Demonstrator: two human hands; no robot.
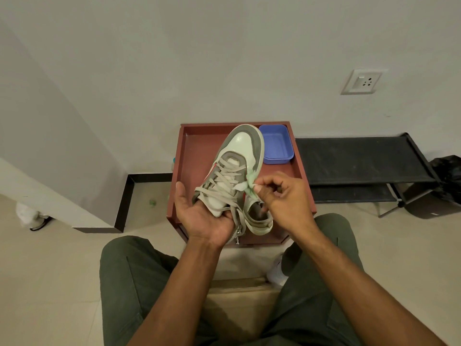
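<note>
A grey and pale-green sneaker (pixel 240 156) with loose grey laces is held up over a red-brown tray table (pixel 192 151), toe pointing away from me. My left hand (pixel 202 216) cradles it from below at the lace end, palm up, fingers curled under the shoe. My right hand (pixel 282 196) pinches a small pale-green cloth (pixel 249 182) between thumb and fingertips against the shoe's right side, near the collar.
A blue plastic tub (pixel 275 146) sits at the table's back right corner. A low black rack (pixel 359 158) stands to the right, with a dark bag (pixel 446 176) beyond it. The wall is close behind, bearing a socket (pixel 361 81). My knees flank the table.
</note>
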